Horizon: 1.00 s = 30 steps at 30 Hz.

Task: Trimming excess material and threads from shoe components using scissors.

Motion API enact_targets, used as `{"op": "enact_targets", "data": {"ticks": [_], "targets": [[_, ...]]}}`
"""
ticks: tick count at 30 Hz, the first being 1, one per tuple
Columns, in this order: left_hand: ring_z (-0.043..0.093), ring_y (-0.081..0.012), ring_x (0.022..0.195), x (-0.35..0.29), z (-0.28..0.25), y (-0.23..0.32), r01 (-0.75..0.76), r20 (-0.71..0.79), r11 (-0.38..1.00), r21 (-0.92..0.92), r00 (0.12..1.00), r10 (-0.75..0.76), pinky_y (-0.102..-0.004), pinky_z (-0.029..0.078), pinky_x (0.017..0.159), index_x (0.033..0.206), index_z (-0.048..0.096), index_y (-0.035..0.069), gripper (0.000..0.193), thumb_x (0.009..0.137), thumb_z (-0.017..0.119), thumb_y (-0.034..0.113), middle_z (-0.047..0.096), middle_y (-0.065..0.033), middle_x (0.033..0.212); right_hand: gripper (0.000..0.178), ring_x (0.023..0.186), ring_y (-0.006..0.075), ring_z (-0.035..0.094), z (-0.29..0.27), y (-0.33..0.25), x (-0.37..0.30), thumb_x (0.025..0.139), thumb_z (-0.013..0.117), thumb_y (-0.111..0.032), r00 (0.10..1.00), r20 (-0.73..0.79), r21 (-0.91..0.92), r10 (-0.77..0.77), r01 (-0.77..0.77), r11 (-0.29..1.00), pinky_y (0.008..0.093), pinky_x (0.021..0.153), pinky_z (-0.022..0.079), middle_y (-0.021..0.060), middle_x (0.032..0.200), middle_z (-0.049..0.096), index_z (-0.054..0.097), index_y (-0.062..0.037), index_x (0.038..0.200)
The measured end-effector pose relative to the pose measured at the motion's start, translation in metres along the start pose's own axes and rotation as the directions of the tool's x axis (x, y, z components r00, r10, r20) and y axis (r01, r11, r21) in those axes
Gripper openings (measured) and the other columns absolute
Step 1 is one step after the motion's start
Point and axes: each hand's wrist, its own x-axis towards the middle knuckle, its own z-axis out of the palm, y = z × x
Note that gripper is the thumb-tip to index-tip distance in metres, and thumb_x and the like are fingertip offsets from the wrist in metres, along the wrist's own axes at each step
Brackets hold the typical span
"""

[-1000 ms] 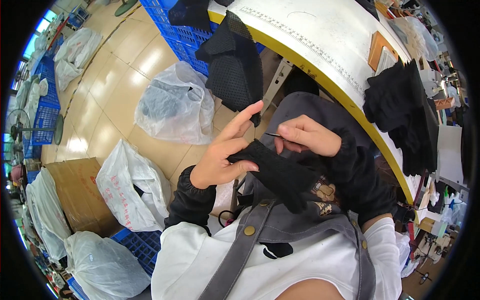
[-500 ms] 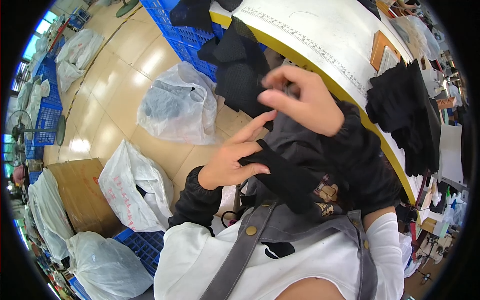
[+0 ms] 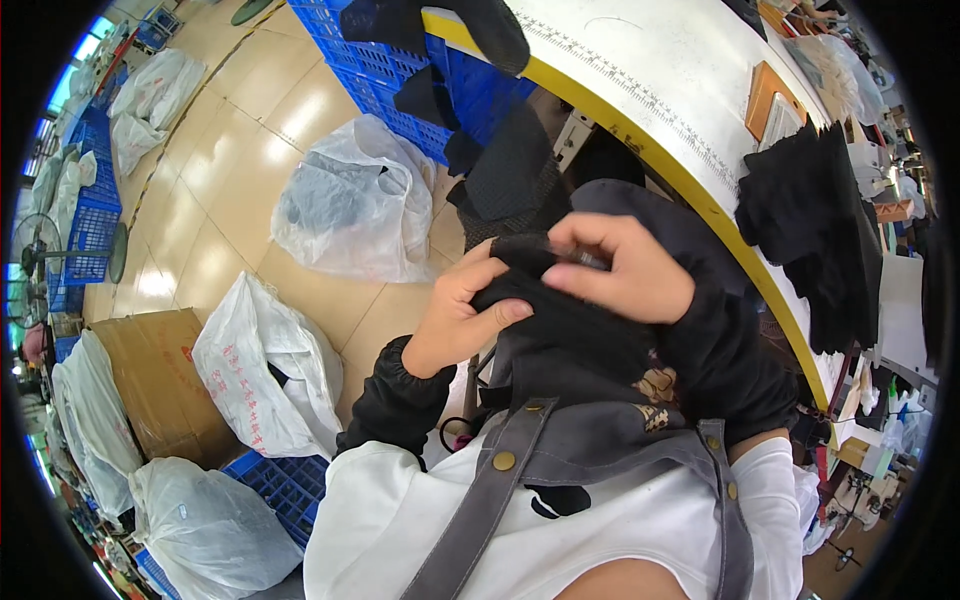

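Observation:
My left hand [image 3: 463,312] is closed on a black fabric piece [image 3: 570,312], pinching its upper end between thumb and fingers. The piece drapes over the grey apron on my lap. My right hand [image 3: 632,268] is curled right beside that end, its thumb and fingers close to the cloth. A small dark metallic thing [image 3: 592,259] shows inside its grip, too blurred to name. Beyond my hands, more black fabric pieces [image 3: 508,170] hang in a loose bunch beside the table.
A white table [image 3: 640,60] with a yellow edge and a ruler strip curves along the right. Stacked black cloth [image 3: 810,220] lies on it. Blue crates [image 3: 375,85] stand at its far end. Plastic bags [image 3: 350,200] and a cardboard box [image 3: 165,385] sit on the tiled floor at left.
My right hand has come down and nearer, from above the hanging cloth to beside my left hand. The held black piece is raised and spread wider. The hanging bunch has shifted and sits lower.

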Motion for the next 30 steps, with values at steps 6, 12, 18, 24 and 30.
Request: {"op": "enact_targets", "data": {"ticks": [6,12,18,24,30], "targets": [[0.056,-0.0244,0.093,-0.002,0.004,0.001,-0.070,-0.008,0.993,0.096,0.997,0.071,-0.0303,0.043,0.081,0.094,0.059,-0.004,0.030,0.072,0.072,0.013,0.056,-0.0149,0.107,0.049,0.050,0.0047,0.035,-0.042,0.001,0.015,0.093,0.042,-0.044,0.949,0.210,-0.050,0.234,-0.229,0.972,0.0202,0.048,0.028,-0.0040,0.054,0.042,0.062,-0.0027,0.075],[0.057,-0.0249,0.091,-0.003,0.005,0.001,-0.055,-0.009,0.995,0.080,0.998,0.056,-0.0304,0.043,0.079,0.091,0.059,-0.004,0.030,0.072,0.073,0.014,0.057,-0.0159,0.108,0.045,0.049,0.0035,0.037,-0.035,-0.006,0.030,0.091,0.051,-0.041,0.926,0.305,0.051,0.223,-0.249,0.967,0.0192,0.047,0.029,-0.0045,0.054,0.045,0.062,-0.0029,0.070],[0.058,-0.0267,0.094,-0.003,0.002,0.000,-0.069,0.033,0.995,0.078,0.997,0.067,-0.0307,0.044,0.080,0.086,0.059,-0.004,0.026,0.072,0.073,0.014,0.057,-0.0174,0.112,0.038,0.051,0.0016,0.035,-0.030,-0.001,0.042,0.092,0.050,-0.033,0.997,0.078,-0.003,-0.006,0.006,1.000,0.0190,0.048,0.028,-0.0054,0.056,0.046,0.060,-0.0048,0.068],[0.058,-0.0284,0.095,0.002,0.010,0.007,-0.046,0.121,0.994,0.098,0.992,0.034,-0.0307,0.044,0.081,0.085,0.060,-0.002,0.023,0.072,0.072,0.013,0.059,-0.0161,0.110,0.048,0.060,0.0170,0.057,-0.039,-0.018,0.097,0.082,0.061,-0.034,0.967,-0.031,-0.678,-0.252,0.165,0.716,0.0289,0.060,0.045,0.0089,0.066,0.060,0.051,-0.0038,0.119],[0.058,-0.0257,0.097,-0.002,-0.004,0.005,-0.022,0.116,0.992,0.122,0.993,0.008,-0.0308,0.043,0.084,0.088,0.060,-0.004,0.023,0.072,0.069,0.009,0.058,-0.0156,0.113,0.038,0.056,0.0228,0.059,-0.036,0.001,0.136,0.084,0.058,-0.038,0.959,-0.215,-0.704,-0.186,-0.020,0.710,0.0310,0.055,0.046,0.0121,0.060,0.059,0.065,-0.0002,0.082]]}}
